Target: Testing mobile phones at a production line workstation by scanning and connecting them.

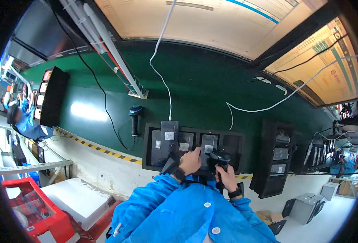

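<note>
In front of me a black foam tray (147,156) holds several dark flat devices in its slots, most with small white labels. One labelled device (169,142) lies raised over the left part, a white cable (161,77) running into its top end. My right hand (227,178) is wrapped round the handle of a black barcode scanner (220,157), whose head is over the tray's right half. My left hand (190,162) is closed at the tray's near middle, its index finger toward another labelled device (209,146); whatever its fingers may hold is hidden.
A second handheld scanner (135,120) lies on the green bench (118,93), left of the tray. More black trays stand right (273,158) and far left (51,97). A white post (120,52) rises at the back. A red bin (45,214) sits lower left; another person (29,125) is beyond.
</note>
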`<action>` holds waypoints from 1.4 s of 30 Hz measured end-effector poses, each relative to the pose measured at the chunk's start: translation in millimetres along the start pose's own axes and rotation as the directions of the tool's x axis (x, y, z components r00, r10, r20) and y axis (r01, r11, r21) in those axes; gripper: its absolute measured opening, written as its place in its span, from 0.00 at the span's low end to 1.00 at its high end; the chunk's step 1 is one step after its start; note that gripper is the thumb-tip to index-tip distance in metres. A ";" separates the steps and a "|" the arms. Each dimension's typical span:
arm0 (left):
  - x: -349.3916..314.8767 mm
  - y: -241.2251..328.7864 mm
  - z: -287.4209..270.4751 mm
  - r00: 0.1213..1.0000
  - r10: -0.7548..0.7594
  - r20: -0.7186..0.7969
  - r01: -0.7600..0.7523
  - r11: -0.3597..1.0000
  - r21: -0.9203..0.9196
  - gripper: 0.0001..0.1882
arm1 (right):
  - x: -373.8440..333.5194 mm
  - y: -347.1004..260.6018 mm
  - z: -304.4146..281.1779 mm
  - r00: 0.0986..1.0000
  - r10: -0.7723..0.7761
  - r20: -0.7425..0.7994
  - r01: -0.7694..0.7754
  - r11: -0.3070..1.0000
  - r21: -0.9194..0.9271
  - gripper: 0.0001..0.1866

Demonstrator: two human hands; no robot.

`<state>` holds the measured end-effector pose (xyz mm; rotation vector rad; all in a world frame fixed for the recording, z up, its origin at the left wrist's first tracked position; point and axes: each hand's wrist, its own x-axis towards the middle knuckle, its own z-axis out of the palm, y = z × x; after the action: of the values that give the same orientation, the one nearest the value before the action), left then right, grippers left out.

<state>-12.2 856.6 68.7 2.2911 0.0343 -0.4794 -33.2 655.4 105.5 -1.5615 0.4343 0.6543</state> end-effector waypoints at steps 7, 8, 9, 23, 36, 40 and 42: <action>14.5 4.0 4.9 0.999 -0.037 -0.039 0.032 0.992 -0.122 0.23 | 9.2 -3.7 -17.1 0.998 0.046 0.045 -0.043 0.997 -0.069 0.08; 16.7 7.9 6.5 0.998 -0.044 -0.044 0.037 0.989 -0.145 0.23 | 7.7 -6.4 -22.5 0.999 0.036 0.039 -0.033 0.997 -0.073 0.08; 16.8 12.2 10.3 0.998 -0.029 -0.051 0.021 0.989 -0.147 0.23 | 6.1 -10.9 -29.6 0.999 0.023 0.030 -0.023 1.000 -0.019 0.08; 30.8 14.7 68.2 0.949 -0.123 -0.289 -0.026 0.886 -0.463 0.25 | 153.5 102.4 -209.0 0.869 -0.253 -0.426 0.090 0.926 -0.367 0.19; -23.4 66.9 3.3 0.956 0.146 -0.254 -0.270 0.775 -0.572 0.11 | 245.4 -61.1 -117.8 0.987 -0.082 -0.135 -0.074 0.514 -0.855 0.28; -31.2 68.9 4.5 0.991 0.091 -0.101 -0.135 0.740 -0.659 0.11 | 296.7 -34.4 -126.0 0.981 0.149 -0.126 -0.184 0.493 -0.851 0.29; -37.5 63.9 9.0 0.993 0.052 -0.106 -0.109 0.747 -0.656 0.11 | 295.2 -39.1 -109.7 0.994 0.057 -0.095 -0.107 0.258 -0.960 0.26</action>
<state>-39.0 810.5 120.8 1.5928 0.1256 -0.2641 232.8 582.7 -51.5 -2.7868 0.0765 1.0879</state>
